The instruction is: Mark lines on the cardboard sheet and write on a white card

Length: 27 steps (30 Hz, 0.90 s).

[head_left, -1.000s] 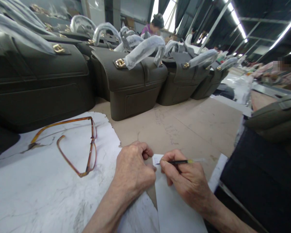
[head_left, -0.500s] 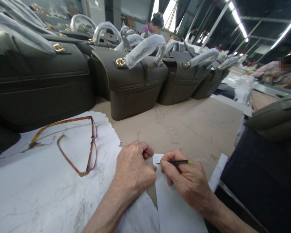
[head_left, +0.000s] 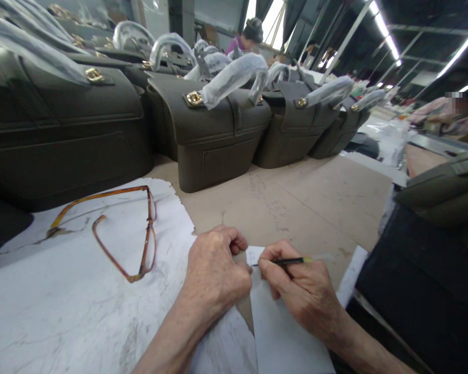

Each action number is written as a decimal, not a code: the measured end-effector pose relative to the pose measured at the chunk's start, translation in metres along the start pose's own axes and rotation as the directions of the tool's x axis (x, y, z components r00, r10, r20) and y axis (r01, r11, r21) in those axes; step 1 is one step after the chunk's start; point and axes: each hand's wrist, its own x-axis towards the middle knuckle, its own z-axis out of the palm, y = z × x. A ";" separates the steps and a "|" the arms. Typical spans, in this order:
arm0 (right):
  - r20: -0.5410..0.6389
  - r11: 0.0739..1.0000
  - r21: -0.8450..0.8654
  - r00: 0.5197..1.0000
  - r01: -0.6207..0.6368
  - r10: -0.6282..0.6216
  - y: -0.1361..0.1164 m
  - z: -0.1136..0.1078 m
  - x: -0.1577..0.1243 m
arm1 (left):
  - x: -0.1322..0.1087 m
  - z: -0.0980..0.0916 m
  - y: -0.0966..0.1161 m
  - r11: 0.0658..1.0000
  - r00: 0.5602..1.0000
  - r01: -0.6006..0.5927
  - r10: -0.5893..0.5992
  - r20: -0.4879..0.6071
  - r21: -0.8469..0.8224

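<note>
A dark pen [head_left: 290,261] is pinched in my right hand [head_left: 302,285], its writing end hidden by the fingers. Just left of those fingertips lies a small white slip [head_left: 254,254] with faint handwriting. My left hand [head_left: 217,267] rests with curled fingers at the slip's left edge; whether it grips anything beneath the fingers is hidden. Under my right hand is a larger white sheet [head_left: 284,332]. Brown-framed glasses [head_left: 146,241] lie with their arms unfolded on white paper [head_left: 62,301] to the left.
Several dark bags [head_left: 222,130] with plastic-wrapped handles stand across the back of the brown tabletop [head_left: 323,192]. At the right are another bag [head_left: 448,189] and dark cloth [head_left: 413,270]. A person [head_left: 249,39] is at the back, another [head_left: 440,111] at the right.
More of the slip's writing shows beside my right fingertips, which have shifted very slightly to the right with the pen. My left hand has barely moved.
</note>
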 end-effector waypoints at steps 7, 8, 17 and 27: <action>-0.051 0.998 -0.066 0.998 0.019 -0.022 0.002 0.001 0.000 | 0.001 0.000 0.001 1.000 1.000 -0.006 0.006 -0.001 0.011; -0.058 0.997 -0.077 0.998 0.019 -0.024 0.002 0.001 0.000 | 0.000 -0.001 0.001 1.000 1.000 -0.001 0.001 0.002 0.015; -0.069 1.000 -0.027 0.998 -0.014 0.012 0.001 0.001 0.001 | 0.000 -0.002 0.002 1.000 1.000 -0.002 0.002 -0.007 0.028; -0.061 0.999 -0.054 0.998 0.000 -0.004 0.001 0.002 0.000 | 0.000 -0.001 0.004 1.000 1.000 0.009 -0.009 0.012 0.018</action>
